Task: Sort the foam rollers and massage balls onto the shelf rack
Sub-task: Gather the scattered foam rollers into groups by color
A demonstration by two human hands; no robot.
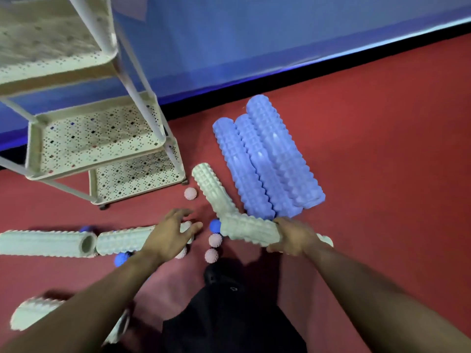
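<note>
Here | right hand point(293, 235) grips ridged white roller point(248, 230) | left hand point(170, 233) spread

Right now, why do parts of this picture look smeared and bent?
Head view: the shelf rack at upper left is motion-blurred, as is the left hand; the wide lens bows the wall's black base strip; small glare spots sit on the purple foam rollers.

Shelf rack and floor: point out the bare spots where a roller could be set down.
The shelf rack tiers in view hold nothing. Bare red floor lies right of the purple rollers. It is crowded between the left hand and right hand: white rollers, pink balls, blue balls.
</note>
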